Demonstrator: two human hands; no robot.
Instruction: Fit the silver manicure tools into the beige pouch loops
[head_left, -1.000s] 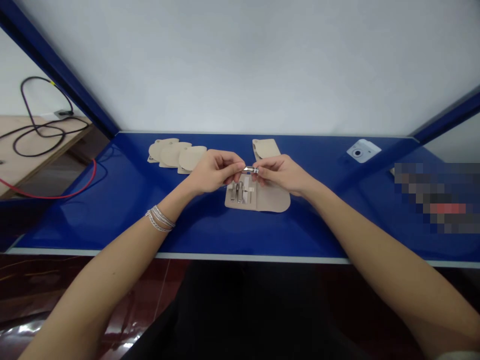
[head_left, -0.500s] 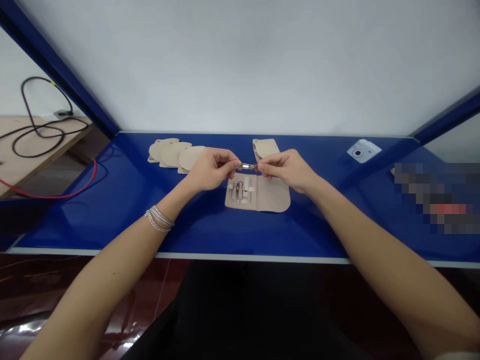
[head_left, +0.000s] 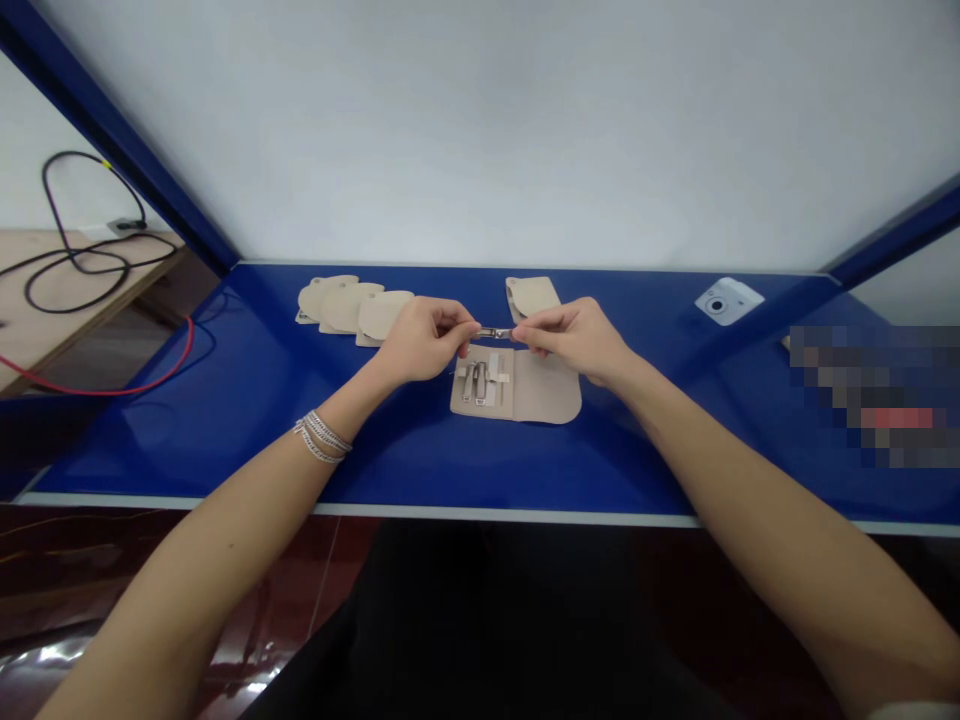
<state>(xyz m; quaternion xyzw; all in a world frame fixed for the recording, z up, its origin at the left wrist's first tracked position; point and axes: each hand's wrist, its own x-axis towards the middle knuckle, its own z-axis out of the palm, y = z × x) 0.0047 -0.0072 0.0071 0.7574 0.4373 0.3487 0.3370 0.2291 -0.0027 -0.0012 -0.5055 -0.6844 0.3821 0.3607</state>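
Observation:
Between my two hands, a small metal nail clipper [head_left: 495, 333] is held level above the blue table. My left hand [head_left: 429, 338] pinches one end with thumb and fingertips. The other end is pinched by my right hand [head_left: 574, 337], so both hands are closed and the ends are covered. Below them an open beige manicure case [head_left: 547, 388] lies flat, its plain flap to the right. Metal clippers [head_left: 480, 384] and other slim tools sit under straps in its left half; the smaller ones are hard to make out.
Three overlapping beige cases [head_left: 345, 307] lie at the back left. Another folded case [head_left: 534, 296] rests behind my right hand. A white device with a round dark lens [head_left: 718, 306] stands at the back right. Black cable [head_left: 75, 260] and a red cable [head_left: 161, 385] are at left.
The nail clipper has turned slightly between my fingers, and its bright reflection has dimmed. Both hands stay nearly in place; the case has not moved.

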